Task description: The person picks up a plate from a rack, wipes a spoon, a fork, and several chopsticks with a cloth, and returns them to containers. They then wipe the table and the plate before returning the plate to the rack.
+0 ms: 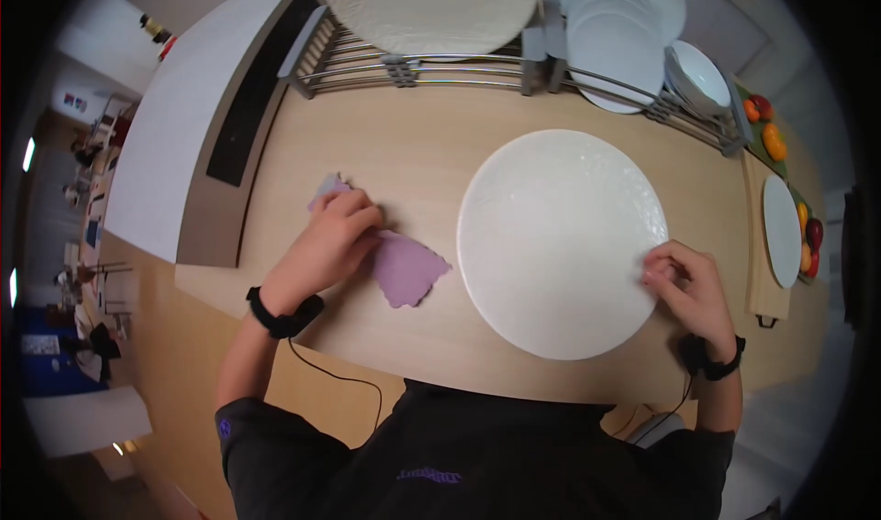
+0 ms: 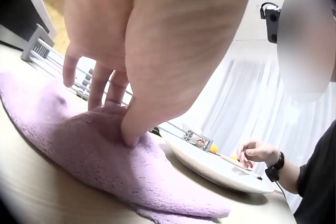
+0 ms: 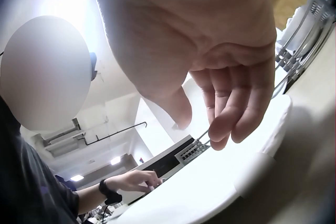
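On the pale wooden counter (image 1: 413, 162), toward its left side, the left hand (image 1: 326, 245) rests on a purple cloth (image 1: 408, 268). Its fingers are spread and fairly straight, and the fingertips (image 2: 128, 137) press down into the fabric, which lies flat and rumpled, one corner sticking out beyond the knuckles and the wider part spreading toward the plate. Just right of the cloth, close but apart from it, a large white plate (image 1: 560, 235) lies flat on the counter. At its right rim the right hand (image 1: 693, 290) has its fingers curled, fingertips (image 3: 223, 137) meeting the edge of the plate in a light pinch. Behind, a metal dish rack (image 1: 440, 66) holds more white plates (image 1: 619, 33).
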Demonstrator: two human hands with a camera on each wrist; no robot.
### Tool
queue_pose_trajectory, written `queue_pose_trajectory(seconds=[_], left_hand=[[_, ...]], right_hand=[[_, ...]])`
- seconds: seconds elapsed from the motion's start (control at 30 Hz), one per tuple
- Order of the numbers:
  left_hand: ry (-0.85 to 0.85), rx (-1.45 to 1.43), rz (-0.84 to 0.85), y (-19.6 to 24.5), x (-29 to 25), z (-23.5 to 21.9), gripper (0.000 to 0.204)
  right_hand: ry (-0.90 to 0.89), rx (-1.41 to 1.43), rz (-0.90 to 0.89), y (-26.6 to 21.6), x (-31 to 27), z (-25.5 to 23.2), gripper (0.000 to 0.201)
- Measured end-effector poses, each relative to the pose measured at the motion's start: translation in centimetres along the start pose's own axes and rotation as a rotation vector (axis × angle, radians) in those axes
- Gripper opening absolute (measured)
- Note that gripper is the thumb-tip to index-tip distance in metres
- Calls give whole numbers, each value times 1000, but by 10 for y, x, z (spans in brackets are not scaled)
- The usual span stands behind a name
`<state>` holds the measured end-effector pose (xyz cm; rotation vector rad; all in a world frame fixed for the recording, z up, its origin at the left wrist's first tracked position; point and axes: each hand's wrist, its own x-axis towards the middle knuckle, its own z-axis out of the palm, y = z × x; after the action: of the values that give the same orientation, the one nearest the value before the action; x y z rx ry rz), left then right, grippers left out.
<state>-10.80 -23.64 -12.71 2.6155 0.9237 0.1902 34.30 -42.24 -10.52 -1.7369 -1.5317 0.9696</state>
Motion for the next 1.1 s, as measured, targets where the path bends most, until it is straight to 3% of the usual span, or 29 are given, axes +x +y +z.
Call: queue_pose_trajectory(seconds=[0.1, 0.2, 0.33, 0.4, 0.5, 0.6, 0.7, 0.8, 0.87, 0.93, 1.0, 1.03, 1.1], left_hand=[[67, 46, 40, 29, 5, -17, 20], [157, 52, 171, 80, 0, -37, 22], [-42, -277, 433, 139, 12, -36, 22], [-98, -411, 507, 158, 19, -26, 21], [-140, -579, 548, 174, 28, -16, 17], [-233, -771, 498, 170, 34, -4, 11], [-865, -886, 1, 166, 42, -17, 14], [-552, -973, 480, 155, 33, 15, 13], [-581, -1176, 466, 158, 25, 13, 14], [-610, -1199, 351, 156, 16, 12, 13], [-542, -1059, 188, 154, 26, 2, 12], [-510, -990, 107, 153, 34, -2, 12], [-283, -791, 163, 135, 57, 16, 13]], right_hand=[[-22, 12, -83, -15, -7, 8, 18], [-141, -86, -381, -48, -7, 16, 42], [-218, -93, -773, -89, -4, 46, 79], [-227, -15, -823, -97, -6, 65, 72], [-378, 52, -628, -92, -21, 59, 59], [-394, 30, -424, -91, -31, 43, 39], [-425, 162, -253, -72, -41, 35, 25], [-438, 150, -144, -67, -51, 28, 17], [-509, 193, -145, -66, -60, 20, 17], [-539, 171, -127, -69, -61, 12, 16], [-521, 83, -91, -72, -56, 6, 16], [-406, 34, -153, -64, -48, 7, 16], [-315, -57, -123, -59, -15, 4, 16]])
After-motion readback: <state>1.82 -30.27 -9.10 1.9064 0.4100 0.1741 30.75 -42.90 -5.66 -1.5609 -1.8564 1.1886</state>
